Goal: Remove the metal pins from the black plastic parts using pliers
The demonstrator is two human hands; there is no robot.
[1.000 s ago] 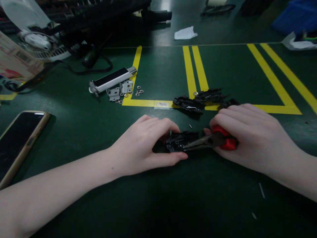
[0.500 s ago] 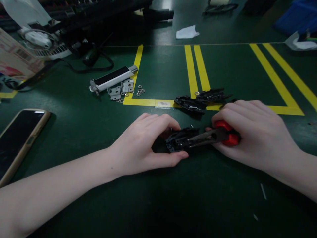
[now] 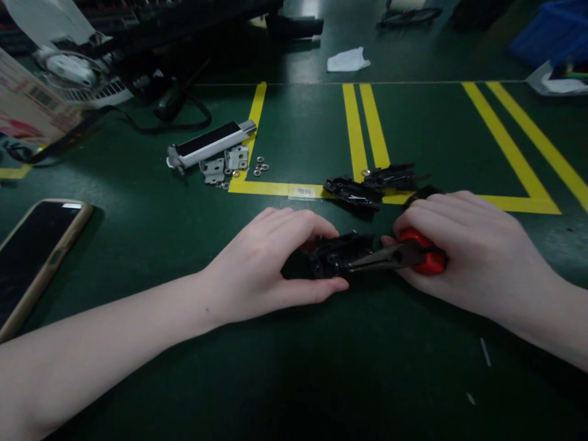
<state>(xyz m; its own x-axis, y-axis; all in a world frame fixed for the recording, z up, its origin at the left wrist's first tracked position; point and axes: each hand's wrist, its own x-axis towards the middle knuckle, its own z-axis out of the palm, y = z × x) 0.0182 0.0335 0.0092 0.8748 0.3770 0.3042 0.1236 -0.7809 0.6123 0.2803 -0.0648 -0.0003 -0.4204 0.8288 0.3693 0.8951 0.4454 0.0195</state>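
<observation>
My left hand (image 3: 280,263) grips a black plastic part (image 3: 342,251) between thumb and fingers, near the middle of the green table (image 3: 257,380). In my right hand (image 3: 473,251) are pliers with red handles (image 3: 425,251); their metal jaws point left and reach onto the black part. What lies between the jaw tips is too small to tell. Two similar black parts, one (image 3: 353,192) nearer and one (image 3: 392,176) behind it, rest beyond my hands across the yellow tape.
A phone (image 3: 39,245) lies at the left. Metal brackets (image 3: 236,158), small washers (image 3: 260,167) and a white and black device (image 3: 211,146) sit further back. White paper (image 3: 348,60) and a blue bin (image 3: 551,33) are beyond. Thin slivers (image 3: 486,352) lie front right.
The pliers' jaws have shifted slightly and look lower on the black part, which is tilted a little differently. Both hands have barely moved.
</observation>
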